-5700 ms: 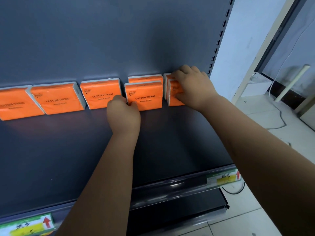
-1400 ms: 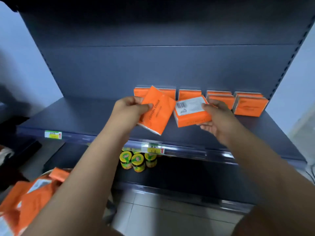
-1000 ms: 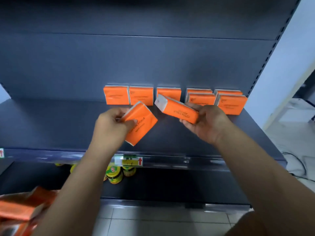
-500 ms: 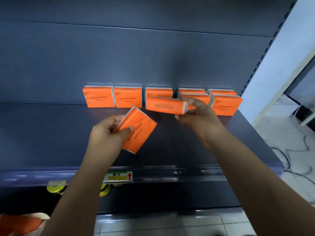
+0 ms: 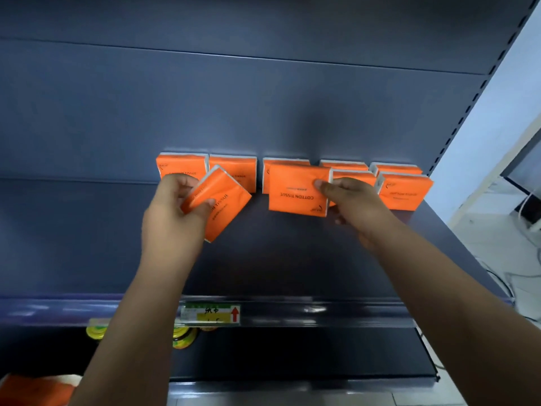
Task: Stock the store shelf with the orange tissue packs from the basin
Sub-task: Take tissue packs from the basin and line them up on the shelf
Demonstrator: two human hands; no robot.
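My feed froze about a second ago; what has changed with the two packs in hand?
The right hand has carried its pack to the back row, now in front of the third pack, lettering upside down. The left hand still holds its tilted pack, brought closer to the row. Shelved packs unchanged.

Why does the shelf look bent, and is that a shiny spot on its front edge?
Head view: the wide-angle lens bows the shelf and its upright; a small glare spot sits on the front rail; the price tag is blurred; a soft shadow darkens the back panel above the orange tissue packs; the lower shelf is dim.
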